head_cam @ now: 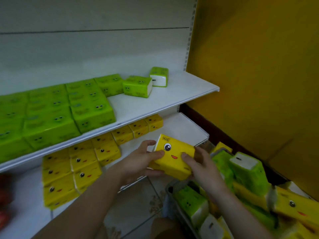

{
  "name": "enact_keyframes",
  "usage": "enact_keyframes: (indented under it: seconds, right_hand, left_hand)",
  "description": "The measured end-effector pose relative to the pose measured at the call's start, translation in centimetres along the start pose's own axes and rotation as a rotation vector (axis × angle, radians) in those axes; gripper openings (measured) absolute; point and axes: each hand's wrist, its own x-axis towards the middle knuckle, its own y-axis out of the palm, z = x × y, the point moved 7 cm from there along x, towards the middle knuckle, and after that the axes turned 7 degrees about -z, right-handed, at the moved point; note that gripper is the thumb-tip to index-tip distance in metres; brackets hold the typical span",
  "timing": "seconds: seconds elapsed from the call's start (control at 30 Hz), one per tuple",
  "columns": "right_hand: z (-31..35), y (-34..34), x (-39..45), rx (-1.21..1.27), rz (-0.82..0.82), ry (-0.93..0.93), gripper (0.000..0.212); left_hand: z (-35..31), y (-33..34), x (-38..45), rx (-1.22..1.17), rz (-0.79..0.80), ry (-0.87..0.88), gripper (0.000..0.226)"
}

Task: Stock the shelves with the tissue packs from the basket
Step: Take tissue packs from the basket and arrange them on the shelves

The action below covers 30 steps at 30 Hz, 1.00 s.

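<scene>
The basket (224,204) of green and yellow packs sits lowest, right of the lower shelf (186,128). Above that shelf's front edge, left hand (138,163) and right hand (203,164) grip a yellow tissue pack (172,157) by its ends.

Held pack (174,157): bright yellow, cartoon eye and orange-red smile. Upper shelf (172,99): white, lime-green packs (69,109) with small face prints. Lower shelf packs (77,163): yellow, same faces. Basket (170,188): grey, green and yellow packs mixed. Side wall (259,66): mustard yellow.
</scene>
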Motion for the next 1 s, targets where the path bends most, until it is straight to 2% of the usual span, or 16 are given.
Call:
enact_keyframes:
  seconds: [0.1,0.17,0.2,0.3,0.37,0.43,0.57,0.7,0.87,1.0]
  right_hand:
    - [-0.2,6.1,0.7,0.085,0.135,0.135,0.051]
    - [0.0,10.1,1.1,0.092,0.212,0.146,0.040]
    - [0.1,11.8,1.7,0.035,0.208,0.104,0.040]
    - [-1.2,17.0,4.2,-0.168,0.181,0.013,0.047]
    - [-3.1,20.7,5.7,-0.248,0.212,0.017,0.045]
    - [-5.3,24.1,7.0,-0.328,0.242,0.012,0.044]
    - [-9.7,29.4,9.5,-0.457,0.267,-0.007,0.040]
    - [-13.0,32.8,11.4,-0.535,0.244,-0.031,0.031]
    - [-14.9,34.5,12.0,-0.577,0.130,-0.059,0.033]
    - [-15.2,35.0,12.2,-0.587,0.139,-0.056,0.035]
  left_hand:
    - [0.3,-4.7,-0.1,-0.022,-0.112,-0.002,0.051]
    - [1.0,-8.1,-0.4,0.087,-0.173,0.004,0.044]
    - [1.4,-9.9,-0.6,0.214,-0.210,-0.004,0.044]
    - [2.8,-16.2,-0.3,0.800,-0.397,0.016,0.038]
    - [4.1,-19.7,0.2,1.032,-0.495,0.025,0.032]
    - [6.3,-22.3,1.2,1.137,-0.506,-0.011,0.035]
    - [12.1,-25.5,4.2,1.316,-0.405,-0.060,0.047]
    - [17.2,-26.7,6.6,1.411,-0.326,-0.098,0.060]
    - [18.0,-27.1,7.4,1.425,-0.371,0.000,0.050]
    - [16.9,-27.6,7.7,1.336,-0.405,0.013,0.046]
